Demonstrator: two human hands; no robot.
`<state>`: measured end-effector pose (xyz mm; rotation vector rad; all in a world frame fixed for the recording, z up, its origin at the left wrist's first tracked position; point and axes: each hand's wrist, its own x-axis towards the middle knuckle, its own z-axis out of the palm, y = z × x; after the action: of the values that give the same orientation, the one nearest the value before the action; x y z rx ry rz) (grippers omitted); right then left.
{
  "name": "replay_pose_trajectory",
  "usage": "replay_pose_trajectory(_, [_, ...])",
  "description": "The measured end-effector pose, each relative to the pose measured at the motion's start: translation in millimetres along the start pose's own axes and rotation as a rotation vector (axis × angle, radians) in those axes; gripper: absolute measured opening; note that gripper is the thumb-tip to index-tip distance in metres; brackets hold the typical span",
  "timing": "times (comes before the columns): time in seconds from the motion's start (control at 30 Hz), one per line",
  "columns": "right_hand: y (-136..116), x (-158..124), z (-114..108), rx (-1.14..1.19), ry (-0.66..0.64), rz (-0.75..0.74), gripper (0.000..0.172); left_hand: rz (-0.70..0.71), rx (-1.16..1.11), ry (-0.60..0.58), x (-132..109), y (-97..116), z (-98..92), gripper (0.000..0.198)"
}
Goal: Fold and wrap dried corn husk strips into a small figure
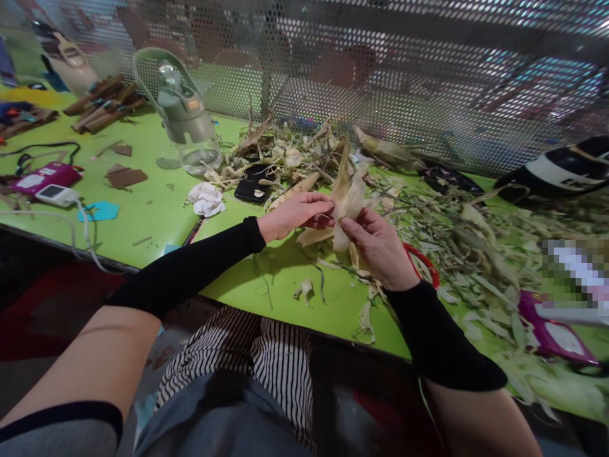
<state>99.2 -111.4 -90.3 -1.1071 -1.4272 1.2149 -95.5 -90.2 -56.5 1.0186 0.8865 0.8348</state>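
Husk (353,200): pale, between both hands, above the green table (252,273).
Left hand (295,214): fingertips holding the husk's left edge.
Right hand (380,249): thumb and fingers pinching the husk's lower right.
Red loop (431,269): right of the husk, partly hidden by the right hand.
Tissue (206,200): crumpled, left of the husk.
Bottle (186,120): left of the husk and farther back.
Scraps (457,241): heaped behind the husk, strewn to its right.
Mesh (342,70): upright behind the husk.

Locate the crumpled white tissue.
In the head view, the crumpled white tissue lies left of centre on the green table, in front of the water bottle and left of the flat black object.
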Motion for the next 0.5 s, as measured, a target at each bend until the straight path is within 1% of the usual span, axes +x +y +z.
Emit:
replay_pose_trajectory(0.1, [1.0, 0.7, -1.6, 0.016, -0.016, 0.02, 0.038, -0.02, -0.008, -0.016, 0.1, 1.9, -0.7, 0.013])
replay_pose_trajectory(0.23, [1.7, 1.6, -1.9, 0.011, -0.01, -0.017, 0.046, 0.041, 0.029, -0.082, 1.3, -0.6, -4.5, 0.009])
replay_pose_trajectory(0.37, [1.8, 1.3, -2.8, -0.058, 0.009, -0.062, 0.041, 0.141, 0.123, -0.127, 0.9, -3.7, -8.2, 0.005])
replay_pose_trajectory(0.43, [2.5, 1.3, -3.4, -0.094, 0.027, -0.07, 0.038, 0.191, 0.152, -0.15, 0.6, -4.8, -8.9, 0.009])
replay_pose_trajectory(0.5, [3.7, 1.9, -3.4, -0.104, 0.044, -0.068, 0.038, 0.208, 0.152, -0.16, 0.6, -5.1, -8.3, 0.011])
